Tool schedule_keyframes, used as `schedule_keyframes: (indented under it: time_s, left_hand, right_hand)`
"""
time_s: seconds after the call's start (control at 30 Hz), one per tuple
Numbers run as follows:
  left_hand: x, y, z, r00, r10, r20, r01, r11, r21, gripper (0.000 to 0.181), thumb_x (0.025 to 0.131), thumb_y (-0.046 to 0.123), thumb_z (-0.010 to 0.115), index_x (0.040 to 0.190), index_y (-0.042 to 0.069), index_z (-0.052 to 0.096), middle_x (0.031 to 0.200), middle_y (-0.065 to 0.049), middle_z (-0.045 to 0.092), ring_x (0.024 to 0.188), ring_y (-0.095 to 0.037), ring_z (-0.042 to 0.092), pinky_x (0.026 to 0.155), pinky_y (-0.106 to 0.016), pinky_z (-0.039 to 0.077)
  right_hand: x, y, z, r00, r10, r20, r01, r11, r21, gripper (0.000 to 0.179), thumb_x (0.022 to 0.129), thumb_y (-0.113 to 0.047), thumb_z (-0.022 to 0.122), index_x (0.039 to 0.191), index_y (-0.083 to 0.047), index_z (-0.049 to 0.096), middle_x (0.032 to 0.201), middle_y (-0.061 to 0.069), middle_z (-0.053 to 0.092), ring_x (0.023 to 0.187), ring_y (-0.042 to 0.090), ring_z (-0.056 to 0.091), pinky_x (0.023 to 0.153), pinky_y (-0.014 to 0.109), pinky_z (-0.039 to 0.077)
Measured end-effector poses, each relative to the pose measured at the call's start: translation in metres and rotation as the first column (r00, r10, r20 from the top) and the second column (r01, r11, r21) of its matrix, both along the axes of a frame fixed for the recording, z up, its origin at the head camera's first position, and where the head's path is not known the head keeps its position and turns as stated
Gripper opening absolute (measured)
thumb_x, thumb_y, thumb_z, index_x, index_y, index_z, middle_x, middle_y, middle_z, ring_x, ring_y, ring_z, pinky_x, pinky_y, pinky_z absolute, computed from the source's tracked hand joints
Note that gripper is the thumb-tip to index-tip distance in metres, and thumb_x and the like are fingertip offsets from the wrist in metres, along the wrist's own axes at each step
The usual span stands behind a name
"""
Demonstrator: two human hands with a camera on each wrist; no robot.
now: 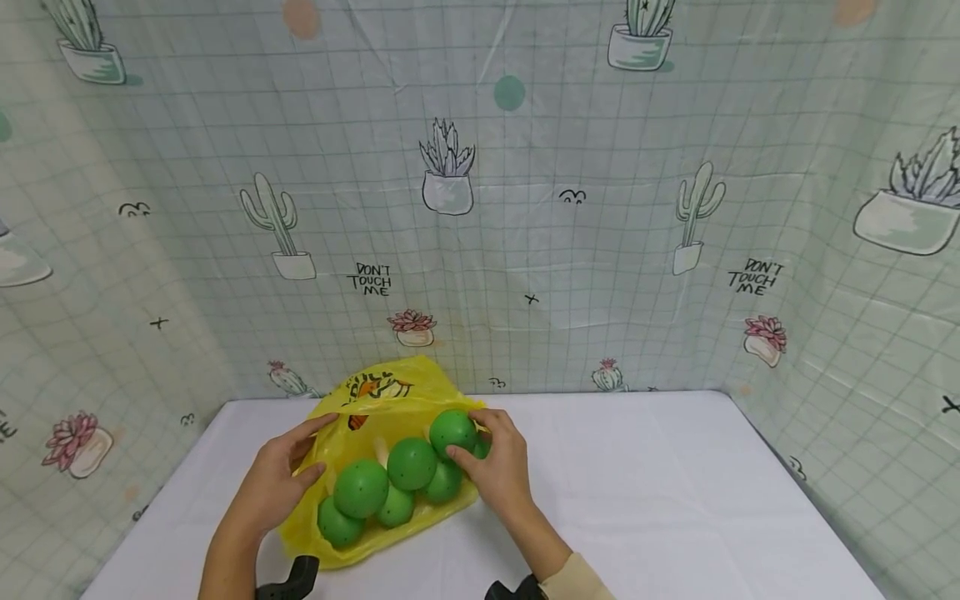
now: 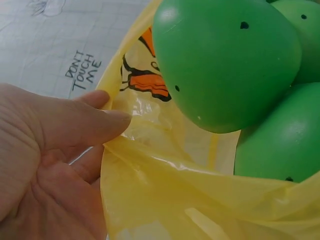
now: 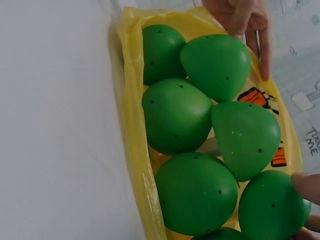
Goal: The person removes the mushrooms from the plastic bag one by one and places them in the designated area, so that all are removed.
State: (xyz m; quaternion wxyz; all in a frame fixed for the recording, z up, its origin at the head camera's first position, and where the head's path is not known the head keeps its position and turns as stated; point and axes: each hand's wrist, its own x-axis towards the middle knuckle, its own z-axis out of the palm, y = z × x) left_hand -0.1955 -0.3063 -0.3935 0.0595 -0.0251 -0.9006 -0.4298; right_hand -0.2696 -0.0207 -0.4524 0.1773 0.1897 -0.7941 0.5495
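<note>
A yellow plastic bag [image 1: 442,383] with printed orange and black markings lies gaping on the table. Inside it are several smooth green balls [image 1: 362,489], slightly egg-shaped and marked with small black dots. My left hand [image 1: 281,479] pinches the bag's left rim, the thumb inside the mouth and fingers behind the film, as the left wrist view shows. At the bag's right end my right hand [image 1: 501,467] holds the uppermost green ball [image 1: 453,429] between thumb and fingers. Another ball is partly hidden behind that hand.
The bag rests on a white-covered table [image 1: 637,492], toward its left side. Behind and at both sides hangs a pale gridded curtain [image 1: 510,242] printed with cacti and lettering. Dark straps [image 1: 517,590] show near my wrists.
</note>
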Motion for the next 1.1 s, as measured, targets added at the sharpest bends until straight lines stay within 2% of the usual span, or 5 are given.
schedule_keyframes:
  time_s: [0.17,0.37,0.6,0.77,1.1]
  left_hand:
    - [-0.001,0.0005,-0.0004,1.0,-0.005,0.019,0.005,1.0,0.018,0.066,0.096,-0.016,0.061,0.157,0.003,0.046,0.162,-0.027,0.04,0.14,-0.049,0.049,0.114,-0.06,0.043]
    - [-0.0016,0.0005,-0.0022,0.999,-0.028,0.014,0.028,0.999,0.032,0.066,0.097,-0.016,0.061,0.158,0.003,0.045,0.162,-0.027,0.04,0.139,-0.048,0.051,0.113,-0.059,0.046]
    - [0.0009,-0.0061,0.0008,0.999,-0.04,0.011,0.04,0.999,0.022,0.065,0.097,-0.014,0.062,0.158,0.003,0.045,0.16,-0.028,0.042,0.137,-0.047,0.054,0.11,-0.056,0.05]
    - [-0.0005,-0.0058,0.0001,0.999,-0.03,0.031,0.029,0.999,0.035,0.067,0.097,-0.014,0.062,0.159,0.004,0.044,0.162,-0.028,0.039,0.139,-0.049,0.051,0.111,-0.058,0.048]
    - [0.0004,-0.0021,-0.0007,0.997,-0.065,-0.033,0.066,0.997,0.032,0.067,0.096,-0.015,0.063,0.158,0.0,0.044,0.16,-0.03,0.041,0.137,-0.049,0.052,0.111,-0.06,0.047]
  right_hand:
    - [0.001,0.0001,-0.0027,1.0,-0.014,-0.015,0.015,1.0,0.001,0.051,0.08,-0.005,0.092,0.125,0.007,0.069,0.119,0.017,0.065,0.113,0.036,0.066,0.093,0.04,0.063]
    - [0.0006,-0.0005,-0.0059,0.999,-0.033,0.001,0.033,0.999,0.013,0.054,0.079,-0.005,0.092,0.126,0.007,0.068,0.118,0.017,0.065,0.113,0.037,0.067,0.092,0.039,0.063]
    - [-0.0001,-0.0074,-0.0067,0.999,-0.031,0.005,0.031,1.0,-0.003,0.054,0.08,-0.003,0.092,0.127,0.007,0.068,0.117,0.016,0.065,0.113,0.035,0.067,0.092,0.037,0.063]
    - [0.0013,-0.0081,-0.0053,0.999,-0.047,0.003,0.047,0.999,0.001,0.053,0.079,-0.003,0.092,0.126,0.007,0.068,0.116,0.015,0.066,0.111,0.035,0.068,0.091,0.037,0.064]
    - [0.002,-0.0055,-0.0035,0.998,-0.067,0.015,0.068,0.997,-0.038,0.048,0.079,-0.004,0.091,0.122,0.007,0.071,0.114,0.016,0.068,0.107,0.034,0.071,0.088,0.032,0.064]
